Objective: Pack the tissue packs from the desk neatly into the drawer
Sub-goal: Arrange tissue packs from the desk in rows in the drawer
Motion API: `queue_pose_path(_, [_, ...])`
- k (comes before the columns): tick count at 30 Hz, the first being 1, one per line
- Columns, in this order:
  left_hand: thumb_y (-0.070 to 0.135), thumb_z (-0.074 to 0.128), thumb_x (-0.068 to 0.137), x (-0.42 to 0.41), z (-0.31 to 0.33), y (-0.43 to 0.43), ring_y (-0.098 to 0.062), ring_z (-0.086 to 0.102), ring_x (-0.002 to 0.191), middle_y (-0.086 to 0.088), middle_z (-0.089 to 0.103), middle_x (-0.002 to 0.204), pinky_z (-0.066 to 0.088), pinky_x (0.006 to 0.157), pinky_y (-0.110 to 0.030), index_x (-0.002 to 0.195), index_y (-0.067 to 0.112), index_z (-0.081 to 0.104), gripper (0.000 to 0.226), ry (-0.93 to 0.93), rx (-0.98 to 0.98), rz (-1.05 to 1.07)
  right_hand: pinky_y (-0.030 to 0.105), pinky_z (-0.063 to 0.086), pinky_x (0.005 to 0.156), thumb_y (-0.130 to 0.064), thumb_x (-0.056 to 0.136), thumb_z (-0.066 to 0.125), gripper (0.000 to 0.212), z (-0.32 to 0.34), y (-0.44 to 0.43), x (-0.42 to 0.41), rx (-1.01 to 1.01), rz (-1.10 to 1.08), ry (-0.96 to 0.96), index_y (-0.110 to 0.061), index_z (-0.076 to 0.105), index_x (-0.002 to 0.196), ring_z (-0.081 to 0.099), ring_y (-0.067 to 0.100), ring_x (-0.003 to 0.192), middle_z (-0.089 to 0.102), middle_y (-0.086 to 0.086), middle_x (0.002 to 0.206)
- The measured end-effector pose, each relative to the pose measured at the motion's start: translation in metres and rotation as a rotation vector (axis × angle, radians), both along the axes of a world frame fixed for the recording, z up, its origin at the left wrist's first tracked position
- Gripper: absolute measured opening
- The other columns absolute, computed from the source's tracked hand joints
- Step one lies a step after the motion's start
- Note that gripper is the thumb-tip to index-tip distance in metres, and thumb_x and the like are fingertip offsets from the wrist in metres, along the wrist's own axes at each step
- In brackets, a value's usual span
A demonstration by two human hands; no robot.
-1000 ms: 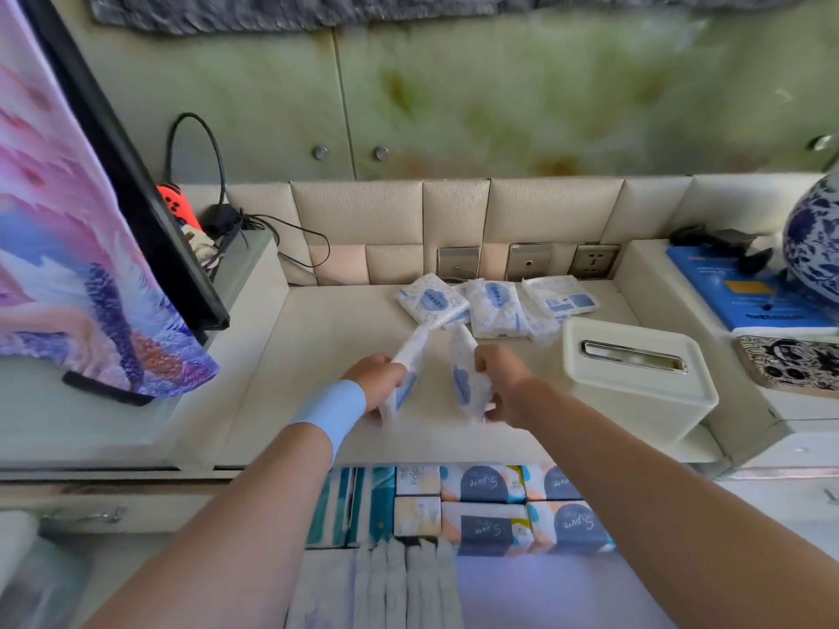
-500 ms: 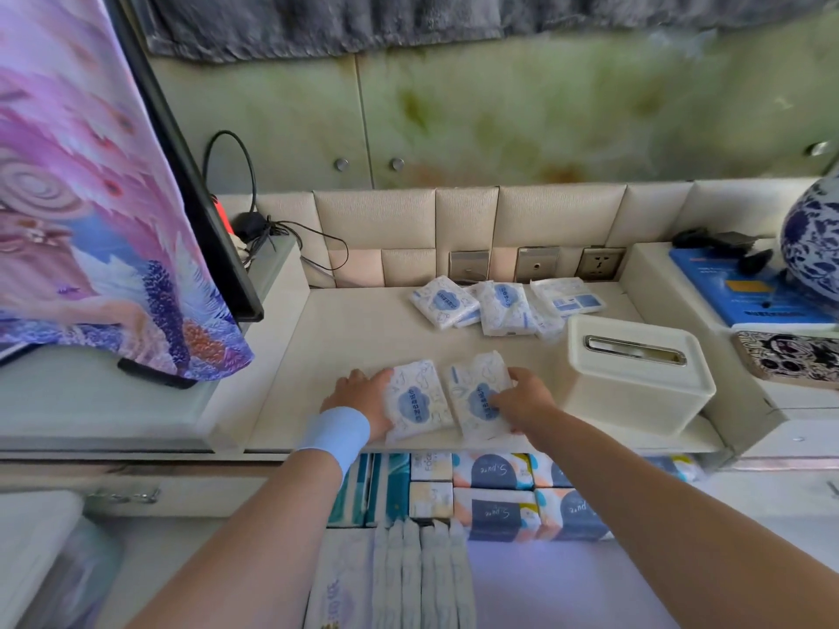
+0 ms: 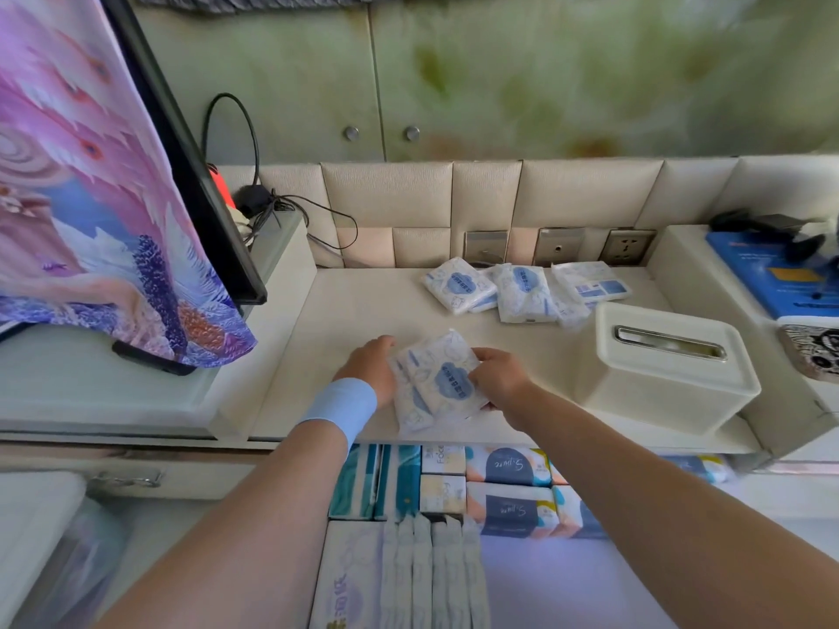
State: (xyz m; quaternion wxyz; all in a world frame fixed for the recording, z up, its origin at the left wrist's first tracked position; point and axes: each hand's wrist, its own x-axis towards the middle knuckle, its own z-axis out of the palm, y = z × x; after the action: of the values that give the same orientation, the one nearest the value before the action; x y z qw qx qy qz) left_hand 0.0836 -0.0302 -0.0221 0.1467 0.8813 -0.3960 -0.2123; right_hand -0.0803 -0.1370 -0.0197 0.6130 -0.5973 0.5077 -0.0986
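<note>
Two white tissue packs with blue cloud labels (image 3: 438,383) lie overlapped near the desk's front edge, one partly on top of the other. My left hand (image 3: 373,366) holds their left side and my right hand (image 3: 498,382) grips their right side. Several more tissue packs (image 3: 517,290) lie in a loose group at the back of the desk (image 3: 363,311), below the wall sockets. Under the desk edge the open drawer (image 3: 567,578) holds rows of packs: teal ones, boxed ones, navy-labelled ones and a row of upright white packs (image 3: 431,569).
A cream tissue box (image 3: 667,365) stands on the desk right of my hands. A screen draped with a colourful cloth (image 3: 100,197) stands at the left, cables behind it. On the right ledge lie a blue book (image 3: 772,279) and a patterned case.
The two packs, side by side half a second ago, have been slid together and now overlap between my hands. A second ago I held them upright, one in each hand.
</note>
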Motion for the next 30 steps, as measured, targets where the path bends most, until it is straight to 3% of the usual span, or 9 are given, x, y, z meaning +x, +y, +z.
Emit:
queue_pose_path(6, [0.041, 0.057, 0.092, 0.005, -0.004, -0.008, -0.031, 0.039, 0.131, -0.005, 0.043, 0.144, 0.042, 0.103, -0.044, 0.152, 0.042, 0.016, 0.074, -0.137, 0.196, -0.291, 0.031, 0.051, 0.065, -0.001, 0.091, 0.032, 0.049, -0.003, -0.018, 0.005, -0.044, -0.17, -0.012, -0.013, 0.058, 0.131, 0.061, 0.022, 0.089, 0.065, 0.007, 0.11])
queue_pose_path(9, [0.061, 0.056, 0.085, 0.004, 0.007, -0.01, -0.027, 0.048, 0.124, -0.004, 0.048, 0.137, 0.046, 0.094, -0.038, 0.149, 0.037, 0.028, 0.073, -0.229, 0.344, -0.283, 0.03, 0.048, 0.064, -0.001, 0.093, 0.033, 0.046, 0.0, -0.026, 0.002, -0.035, -0.288, -0.065, -0.015, 0.054, 0.132, 0.057, 0.019, 0.085, 0.06, 0.005, 0.108])
queue_pose_path(12, [0.069, 0.048, 0.085, -0.007, 0.013, -0.013, -0.021, 0.062, 0.082, -0.001, 0.067, 0.094, 0.045, 0.07, -0.029, 0.107, 0.018, 0.062, 0.058, -0.241, 0.493, -0.234, 0.035, 0.049, 0.077, 0.001, 0.092, 0.038, 0.055, 0.001, -0.031, 0.0, 0.004, -0.366, -0.135, -0.02, 0.045, 0.142, 0.056, 0.018, 0.084, 0.06, 0.005, 0.105])
queue_pose_path(14, [0.069, 0.044, 0.086, -0.011, 0.013, -0.014, -0.019, 0.059, 0.065, 0.003, 0.065, 0.073, 0.042, 0.062, -0.027, 0.081, 0.017, 0.062, 0.056, -0.238, 0.488, -0.197, 0.034, 0.048, 0.072, 0.001, 0.09, 0.044, 0.068, 0.004, -0.031, -0.001, 0.012, -0.401, -0.162, -0.029, 0.031, 0.149, 0.053, 0.016, 0.078, 0.056, 0.004, 0.098])
queue_pose_path(17, [0.058, 0.061, 0.083, -0.008, 0.014, -0.011, -0.022, 0.058, 0.094, 0.0, 0.061, 0.102, 0.045, 0.071, -0.031, 0.107, 0.021, 0.056, 0.044, -0.363, 0.25, -0.228, 0.041, 0.056, 0.075, 0.002, 0.087, 0.051, 0.089, 0.008, -0.03, -0.004, 0.043, -0.386, -0.2, -0.044, 0.013, 0.153, 0.06, 0.023, 0.086, 0.056, 0.009, 0.107])
queue_pose_path(19, [0.04, 0.07, 0.082, -0.005, 0.01, -0.011, -0.023, 0.049, 0.12, 0.002, 0.05, 0.135, 0.046, 0.091, -0.038, 0.131, 0.029, 0.046, 0.056, -0.266, 0.161, -0.328, 0.048, 0.058, 0.082, 0.004, 0.085, 0.053, 0.095, 0.006, -0.027, -0.007, 0.053, -0.356, -0.199, -0.049, 0.01, 0.152, 0.063, 0.026, 0.091, 0.058, 0.011, 0.114])
queue_pose_path(21, [0.031, 0.069, 0.084, -0.009, 0.01, -0.011, -0.025, 0.046, 0.128, 0.001, 0.044, 0.146, 0.044, 0.101, -0.041, 0.145, 0.034, 0.035, 0.07, -0.155, 0.18, -0.384, 0.047, 0.058, 0.078, 0.006, 0.084, 0.053, 0.096, 0.007, -0.024, -0.009, 0.06, -0.324, -0.187, -0.047, 0.012, 0.153, 0.063, 0.026, 0.089, 0.059, 0.013, 0.116])
queue_pose_path(26, [0.055, 0.068, 0.08, -0.022, 0.004, -0.009, -0.027, 0.059, 0.101, -0.004, 0.056, 0.126, 0.051, 0.085, -0.038, 0.137, 0.022, 0.038, 0.073, -0.044, 0.364, -0.211, 0.04, 0.059, 0.06, 0.007, 0.086, 0.05, 0.072, 0.011, -0.012, -0.015, 0.156, -0.244, -0.103, -0.026, 0.025, 0.145, 0.066, 0.031, 0.087, 0.059, 0.016, 0.107])
queue_pose_path(30, [0.041, 0.054, 0.093, -0.03, 0.006, -0.006, -0.028, 0.064, 0.088, -0.009, 0.063, 0.106, 0.05, 0.071, -0.033, 0.119, 0.012, 0.053, 0.038, 0.099, 0.336, -0.102, 0.037, 0.058, 0.051, 0.0, 0.091, 0.046, 0.043, 0.004, -0.006, -0.021, 0.139, -0.207, 0.022, -0.011, 0.042, 0.131, 0.067, 0.03, 0.084, 0.063, 0.018, 0.108])
